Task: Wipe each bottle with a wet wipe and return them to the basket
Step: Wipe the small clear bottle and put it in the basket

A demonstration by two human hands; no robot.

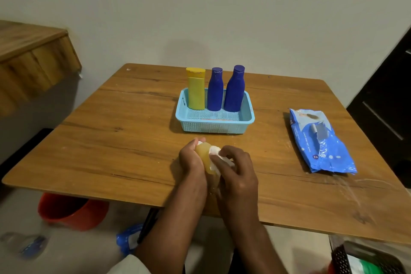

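A pale amber bottle is held over the near middle of the wooden table. My left hand grips it from the left. My right hand presses a white wet wipe against the bottle's right side, fingers curled round the wipe. Behind them stands a light blue basket holding a yellow bottle on the left and two dark blue bottles upright beside it. The lower part of the held bottle is hidden by my hands.
A blue pack of wet wipes lies on the table's right side. Below the table's near edge are a red bucket, a clear plastic bottle and a blue packet on the floor. A wooden shelf juts out at the left.
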